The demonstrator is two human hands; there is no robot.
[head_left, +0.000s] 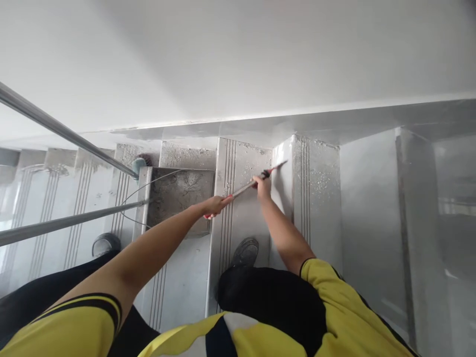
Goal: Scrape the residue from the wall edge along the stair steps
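Observation:
A long-handled scraper (243, 189) with red parts slants across the stair treads, its thin tip (281, 164) against or close to a pale riser (283, 186). Around the rear end of its handle my left hand (217, 205) is closed. Further forward, near the dark collar, my right hand (263, 187) grips the same tool. White crumbs and dust lie on the grooved tread (322, 173) above and on the tread (249, 163) beside the tool.
A metal dustpan (208, 227) with a long pole (74, 222) and thin wire rests on the stairs to the left. Behind it stands a green-headed brush (138, 163) by another pole (67, 126). My shoes (246, 252) are on different steps. A white wall (238, 59) borders the staircase.

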